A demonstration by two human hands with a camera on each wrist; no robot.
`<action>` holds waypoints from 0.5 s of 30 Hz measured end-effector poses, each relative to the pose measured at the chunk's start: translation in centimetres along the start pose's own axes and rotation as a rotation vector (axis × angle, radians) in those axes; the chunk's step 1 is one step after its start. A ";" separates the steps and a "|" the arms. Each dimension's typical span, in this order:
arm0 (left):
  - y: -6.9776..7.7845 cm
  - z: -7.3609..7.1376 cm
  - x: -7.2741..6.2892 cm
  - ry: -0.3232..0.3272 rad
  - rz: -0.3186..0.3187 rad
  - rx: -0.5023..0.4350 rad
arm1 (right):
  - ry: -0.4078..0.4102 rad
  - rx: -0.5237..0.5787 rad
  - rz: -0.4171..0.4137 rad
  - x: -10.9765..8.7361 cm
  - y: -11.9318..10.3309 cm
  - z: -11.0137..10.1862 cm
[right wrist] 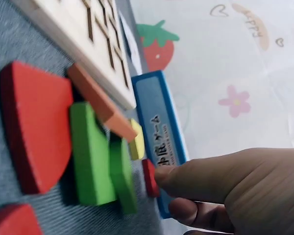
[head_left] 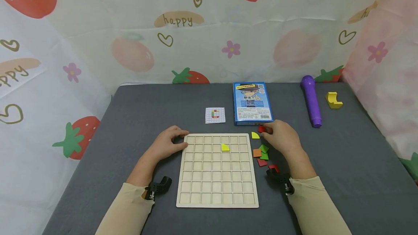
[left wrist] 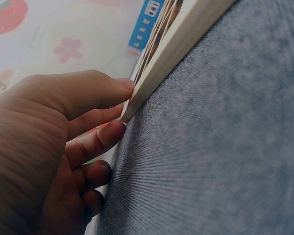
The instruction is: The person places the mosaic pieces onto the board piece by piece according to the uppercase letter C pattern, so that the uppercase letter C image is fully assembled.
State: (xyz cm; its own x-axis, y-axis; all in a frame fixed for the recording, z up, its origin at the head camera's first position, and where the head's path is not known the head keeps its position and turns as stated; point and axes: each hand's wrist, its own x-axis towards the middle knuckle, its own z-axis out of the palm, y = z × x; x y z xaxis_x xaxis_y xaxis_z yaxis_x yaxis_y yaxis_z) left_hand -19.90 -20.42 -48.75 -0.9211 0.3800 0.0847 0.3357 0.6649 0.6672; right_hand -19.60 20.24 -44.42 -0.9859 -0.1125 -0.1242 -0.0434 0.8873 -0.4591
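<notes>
A pale wooden grid board lies flat on the table with one yellow quarter-round tile in an upper cell. At the board's far left corner, my left hand holds the edge between thumb and fingers; the left wrist view shows the thumb against its side. My right hand pinches a red tile beside the blue box, its fingertips partly hidden. Along the board's right side lie another yellow tile, an orange tile, green tiles and red tiles.
The blue game box lies beyond the board's far right corner, left of it a small pattern card. A purple microphone-shaped object and a yellow block are at the far right. Printed cloth hangs behind the grey tabletop.
</notes>
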 end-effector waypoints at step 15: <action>0.0 0.1 -0.1 0.005 -0.014 0.002 | 0.013 0.049 0.106 0.2 0.9 0.7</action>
State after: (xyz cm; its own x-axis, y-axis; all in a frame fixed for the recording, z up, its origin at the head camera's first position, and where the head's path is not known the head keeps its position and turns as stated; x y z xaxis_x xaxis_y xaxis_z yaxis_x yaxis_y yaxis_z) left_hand -19.81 -20.42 -48.83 -0.9267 0.3675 0.0789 0.3230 0.6713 0.6672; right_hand -19.75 20.69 -45.52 -0.9866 -0.0127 -0.1629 0.0691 0.8712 -0.4861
